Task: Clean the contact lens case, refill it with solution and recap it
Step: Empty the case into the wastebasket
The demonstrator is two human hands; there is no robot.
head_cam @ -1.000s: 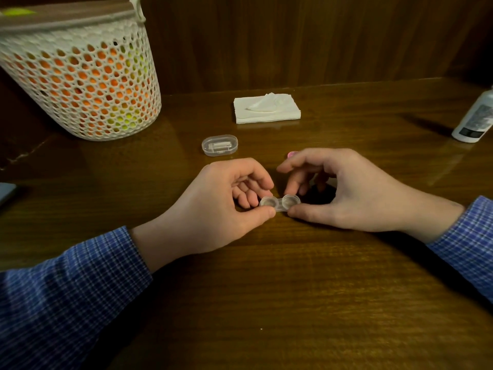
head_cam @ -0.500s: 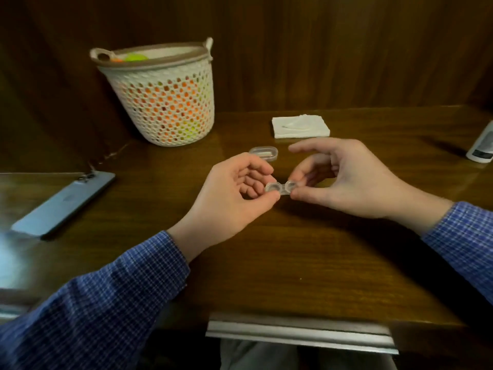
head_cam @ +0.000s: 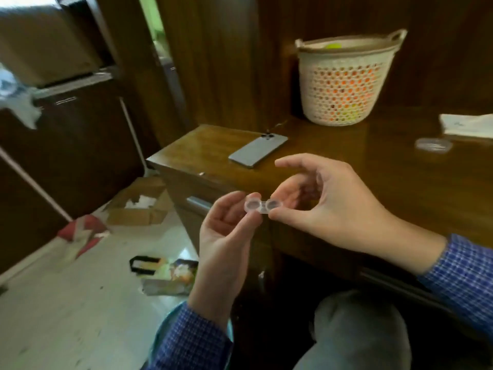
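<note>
The small clear plastic two-well lens case, light, stiff and probably slippery, is pinched at its ends by left hand and right hand.

Home room: wooden desk, basket, phone, cardboard box on tiled floor

The case at centre is clear and colourless, and the sleeves at 4 and 7 o'clock are blue with a fine white check. At 1 o'clock the basket is cream with a tan rim, orange and yellow-green showing through its holes, beside a grey phone on the dark brown wood-grain desk. A white tissue and a clear lid lie at 2 o'clock; the floor at 8 o'clock is pale.
</note>
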